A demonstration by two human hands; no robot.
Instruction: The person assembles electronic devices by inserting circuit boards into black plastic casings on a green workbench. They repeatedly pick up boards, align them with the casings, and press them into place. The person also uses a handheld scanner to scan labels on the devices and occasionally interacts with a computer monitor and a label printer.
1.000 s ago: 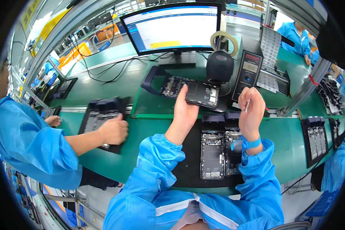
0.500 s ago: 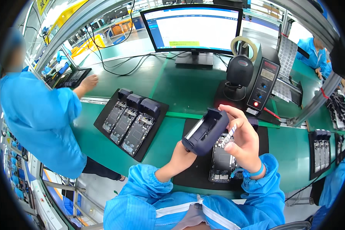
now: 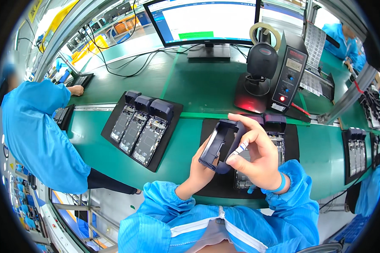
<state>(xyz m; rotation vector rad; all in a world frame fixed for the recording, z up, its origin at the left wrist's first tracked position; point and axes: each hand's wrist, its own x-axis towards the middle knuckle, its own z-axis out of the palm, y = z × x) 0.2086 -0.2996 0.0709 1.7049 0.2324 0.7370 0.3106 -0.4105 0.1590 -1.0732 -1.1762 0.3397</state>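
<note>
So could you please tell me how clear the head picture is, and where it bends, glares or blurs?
Head view: evenly lit and sharp at the centre, where both hands, left hand and right hand, hold the dark frame; the monitor is glaringly bright; the bench edge bows from fisheye; the co-worker's head near the rim is blurred.
</note>
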